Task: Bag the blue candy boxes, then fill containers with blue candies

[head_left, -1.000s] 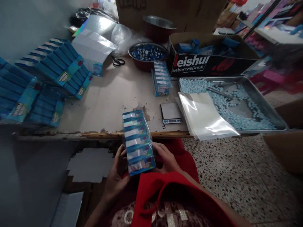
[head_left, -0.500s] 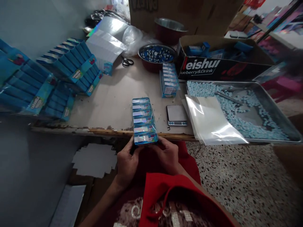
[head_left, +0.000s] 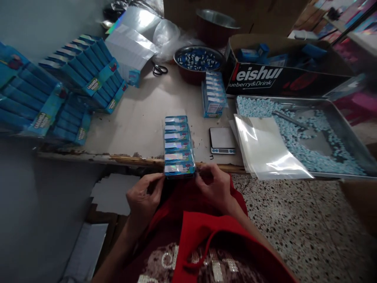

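Observation:
A film-wrapped pack of blue boxes point(head_left: 179, 144) lies lengthwise on the table point(head_left: 141, 122), its near end at the worn front edge. My left hand point(head_left: 143, 196) hovers just off the pack's near left corner, with loosely curled fingers that hold nothing. My right hand point(head_left: 214, 187) pinches the wrap at the near right corner. Below both hands my red garment fills the bottom of the view.
Piled blue box packs point(head_left: 59, 94) fill the table's left. A small scale point(head_left: 222, 140), clear bags point(head_left: 265, 145) and a metal tray of pale blue candies point(head_left: 338, 129) lie to the right. Farther back are another box stack point(head_left: 214, 94), a bowl point(head_left: 198, 61), scissors point(head_left: 160, 70) and a cardboard carton point(head_left: 282, 74).
The pack went from my lap up onto the table edge. My left hand has let go and drawn back a little; my right hand stays at the near corner.

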The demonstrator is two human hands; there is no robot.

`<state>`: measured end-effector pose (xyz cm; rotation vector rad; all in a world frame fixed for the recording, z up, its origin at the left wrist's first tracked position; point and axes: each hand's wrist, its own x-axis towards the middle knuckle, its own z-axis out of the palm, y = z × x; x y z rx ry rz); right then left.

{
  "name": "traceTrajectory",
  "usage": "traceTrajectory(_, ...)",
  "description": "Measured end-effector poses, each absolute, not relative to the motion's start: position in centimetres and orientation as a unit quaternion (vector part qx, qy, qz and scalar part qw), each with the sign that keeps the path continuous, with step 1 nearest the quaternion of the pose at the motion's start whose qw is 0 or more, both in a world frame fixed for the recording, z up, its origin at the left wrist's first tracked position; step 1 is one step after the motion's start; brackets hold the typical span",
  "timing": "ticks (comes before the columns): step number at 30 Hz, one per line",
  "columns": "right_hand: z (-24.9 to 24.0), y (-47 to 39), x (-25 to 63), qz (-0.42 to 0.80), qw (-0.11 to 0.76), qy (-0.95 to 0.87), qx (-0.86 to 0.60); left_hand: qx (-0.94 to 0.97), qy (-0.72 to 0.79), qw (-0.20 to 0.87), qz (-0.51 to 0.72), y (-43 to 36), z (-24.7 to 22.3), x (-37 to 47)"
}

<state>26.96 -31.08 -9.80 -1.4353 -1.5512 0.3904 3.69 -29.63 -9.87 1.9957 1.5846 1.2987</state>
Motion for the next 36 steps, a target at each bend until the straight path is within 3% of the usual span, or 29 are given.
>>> traceTrajectory(7,-7.9,-29.6,26.8,-0.086,0.469,-0.729,-0.491,0.746,0.431,-0.073,0.503,-27.8,-8.7,4.9)
traceTrajectory(13,-7.5,-30.2,27.8,-0.128,0.450,-0.746,-0.474,0.782,0.397,-0.135,0.462,-28.1,-7.1,4.6)
traceTrajectory(18,-10.5,-33.1,29.1,-0.024,0.496,-0.712,-0.497,0.802,0.366,-0.056,0.469,-31.6,-8.2,3.0)
traceTrajectory(21,-11.8,-33.3,29.6,0.081,0.503,-0.659,-0.553,0.764,0.438,0.022,0.473,-32.4,-10.0,2.6)
traceTrajectory(24,-12.2,-32.3,29.3,0.188,0.442,-0.671,-0.564,0.708,0.546,0.163,0.417,-31.3,-11.5,3.8)
traceTrajectory(27,-12.5,-31.4,28.1,0.255,0.440,-0.647,-0.568,0.647,0.581,0.317,0.380,-29.9,-11.9,5.6)
traceTrajectory(36,-11.2,-31.4,25.6,0.203,0.471,-0.624,-0.589,0.646,0.601,0.223,0.414,-29.9,-10.9,6.1)
